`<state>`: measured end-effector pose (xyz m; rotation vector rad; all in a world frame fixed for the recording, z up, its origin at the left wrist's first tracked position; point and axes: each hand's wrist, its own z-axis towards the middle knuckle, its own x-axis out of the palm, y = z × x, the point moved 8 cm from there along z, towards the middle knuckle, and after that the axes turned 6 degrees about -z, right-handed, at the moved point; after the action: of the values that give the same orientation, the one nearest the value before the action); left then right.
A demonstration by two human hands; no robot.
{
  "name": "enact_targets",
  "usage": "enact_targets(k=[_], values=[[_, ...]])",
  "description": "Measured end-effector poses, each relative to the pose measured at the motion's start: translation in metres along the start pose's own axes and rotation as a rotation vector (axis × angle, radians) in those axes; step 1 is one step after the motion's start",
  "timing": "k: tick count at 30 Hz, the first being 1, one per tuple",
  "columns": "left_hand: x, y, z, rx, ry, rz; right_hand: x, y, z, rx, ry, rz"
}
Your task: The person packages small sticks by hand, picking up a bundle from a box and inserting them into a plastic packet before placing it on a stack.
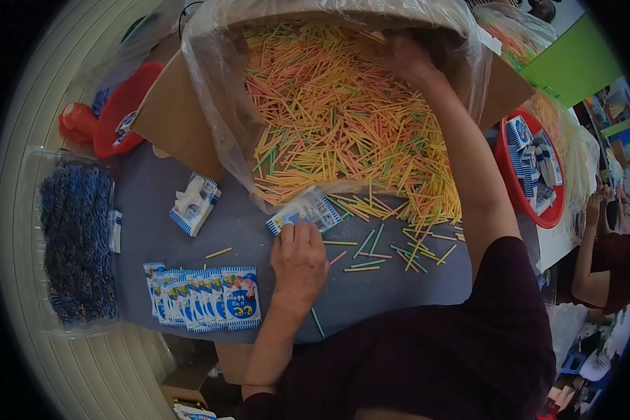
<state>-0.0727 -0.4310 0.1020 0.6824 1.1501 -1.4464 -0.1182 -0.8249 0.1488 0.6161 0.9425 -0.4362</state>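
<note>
My left hand has its fingers closed at the near edge of a blue-and-white printed packet, which lies on the grey table by the opening of a large box. Thin yellow, pink and green sticks fill the plastic-lined cardboard box, and some spill onto the table. My right hand reaches into the far right of the box, among the sticks. Its fingers are in shadow and partly hidden, so what they hold does not show. A row of overlapping blue-and-white packets lies left of my left forearm.
An opened tissue pack lies left of the box. A clear tray of dark blue strands stands at far left. Red basins stand on both sides, the right basin holding packets. Another person is at far right.
</note>
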Motion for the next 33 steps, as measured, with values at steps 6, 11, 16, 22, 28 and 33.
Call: enact_targets(k=[6,11,16,22,28,33], values=[[-0.030,0.025,0.001,-0.034,-0.243,-0.386,-0.013,0.011,-0.079,0.404,0.063,0.982],[-0.014,0.017,0.006,-0.024,-0.219,-0.108,-0.018,0.032,-0.102,0.305,0.159,1.121],[0.003,0.010,0.003,0.021,-0.114,0.120,-0.033,0.045,-0.102,-0.007,0.269,-0.413],[-0.003,0.009,-0.005,0.076,-0.168,0.064,0.003,0.056,-0.119,-0.061,0.315,-0.647],[-0.019,0.016,-0.001,-0.001,-0.104,-0.142,0.007,0.050,-0.100,-0.006,0.393,-0.693],[-0.020,0.030,0.002,-0.058,-0.147,-0.240,-0.015,0.032,-0.118,-0.050,-0.173,-0.628]])
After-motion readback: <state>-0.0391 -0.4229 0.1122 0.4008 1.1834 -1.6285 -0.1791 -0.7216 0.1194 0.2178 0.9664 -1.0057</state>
